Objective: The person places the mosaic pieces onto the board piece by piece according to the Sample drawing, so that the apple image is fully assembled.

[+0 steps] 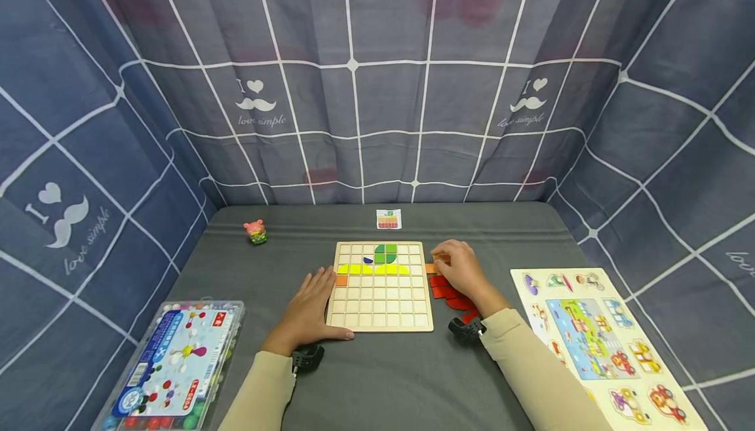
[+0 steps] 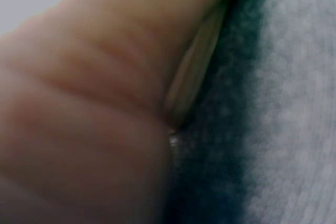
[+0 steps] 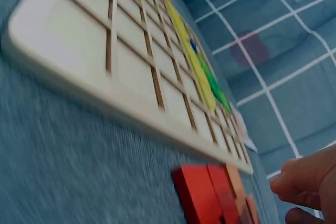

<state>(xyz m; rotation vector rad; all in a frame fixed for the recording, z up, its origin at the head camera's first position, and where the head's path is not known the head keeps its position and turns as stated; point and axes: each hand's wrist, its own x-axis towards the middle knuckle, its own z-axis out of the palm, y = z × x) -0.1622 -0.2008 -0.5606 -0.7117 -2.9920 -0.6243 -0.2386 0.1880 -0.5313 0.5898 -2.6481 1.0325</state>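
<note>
A square wooden grid board lies flat in the middle of the table. It bears a row of yellow pieces, green pieces, a small blue piece and one orange tile at the left edge. Fingers straight and thumb spread, my left hand steadies the board's lower left corner. Beyond the right edge, my right hand bends its fingers above loose orange tiles. Red pieces lie beside them. I cannot tell whether those fingertips pinch a tile.
A small picture card lies behind the board, and a pink pig figure stands back left. A clear box with a molecule-model label sits front left. A picture puzzle board lies on the right. Checked curtains surround the table.
</note>
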